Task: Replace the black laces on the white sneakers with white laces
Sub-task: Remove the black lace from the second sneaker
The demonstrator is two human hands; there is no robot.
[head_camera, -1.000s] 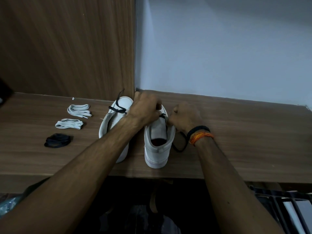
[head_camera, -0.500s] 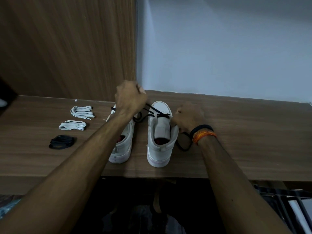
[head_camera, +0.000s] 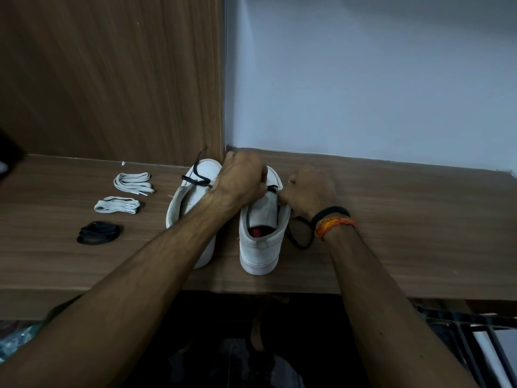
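Over right sneaker [head_camera: 263, 242]: both hands' grip curled, left [head_camera: 242, 182], right [head_camera: 310, 193], pinching black lace [head_camera: 298, 242].

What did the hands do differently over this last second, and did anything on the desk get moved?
Half a second ago the left hand was raised, drawing the black lace up and away from the right sneaker; now it is back down on that shoe's eyelets. The right hand stayed pinching at the shoe's right edge. The left sneaker, white lace bundles and black bundle stayed put.
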